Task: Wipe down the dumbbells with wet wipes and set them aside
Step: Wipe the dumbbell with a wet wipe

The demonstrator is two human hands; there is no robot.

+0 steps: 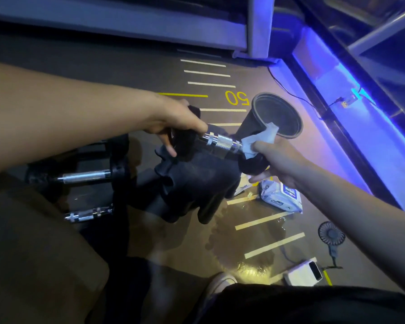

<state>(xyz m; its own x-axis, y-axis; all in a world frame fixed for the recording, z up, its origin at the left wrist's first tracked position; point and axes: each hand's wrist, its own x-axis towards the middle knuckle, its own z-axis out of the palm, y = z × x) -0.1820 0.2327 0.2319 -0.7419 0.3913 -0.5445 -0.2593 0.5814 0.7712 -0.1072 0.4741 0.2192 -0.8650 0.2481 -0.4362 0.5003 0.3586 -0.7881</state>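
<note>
Dumbbell [220,142]: held above the floor [255,232], left hand [175,122] grip around one black end, right hand [272,157] grip pinching a wet wipe [260,139] against the other. Black bin [276,115]: tipped, contents unclear. Wipes pack [282,195]: on floor. Two more dumbbells [84,177] lie left.
</note>
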